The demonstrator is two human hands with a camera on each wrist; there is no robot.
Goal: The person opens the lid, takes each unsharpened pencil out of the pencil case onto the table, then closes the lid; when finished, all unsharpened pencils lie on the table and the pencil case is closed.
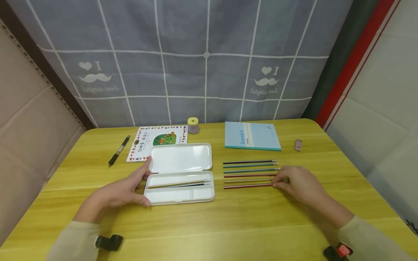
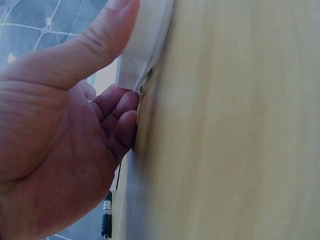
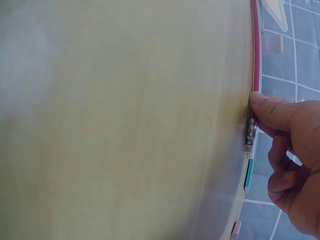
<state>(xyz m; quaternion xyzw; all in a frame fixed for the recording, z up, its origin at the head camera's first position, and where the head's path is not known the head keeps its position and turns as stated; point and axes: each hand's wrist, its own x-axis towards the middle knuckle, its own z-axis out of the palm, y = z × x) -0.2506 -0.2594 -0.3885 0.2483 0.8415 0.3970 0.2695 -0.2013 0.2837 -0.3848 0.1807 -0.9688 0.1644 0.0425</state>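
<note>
A white pencil case [image 1: 176, 197] lies on the table with its lid [image 1: 181, 157] folded back. Inside its rear compartment rest a gold pencil [image 1: 176, 184] and a dark pencil [image 1: 187, 185]. My left hand [image 1: 125, 190] holds the case's left end, thumb at the front corner and fingers along the side; the left wrist view shows the thumb [image 2: 95, 45] against the case wall. To the right, several pencils lie in a row. My right hand [image 1: 300, 183] pinches the nearest one, a red pencil [image 1: 248, 186], close to its eraser end, between thumb [image 3: 272, 110] and fingers.
Behind the case are a picture booklet [image 1: 138, 148] and a yellow-topped container [image 1: 193, 125]. A black pen [image 1: 119, 151] lies at the left. A light-blue notebook [image 1: 253, 136] and a small eraser [image 1: 298, 145] lie at the back right. A grey curtain hangs behind the table.
</note>
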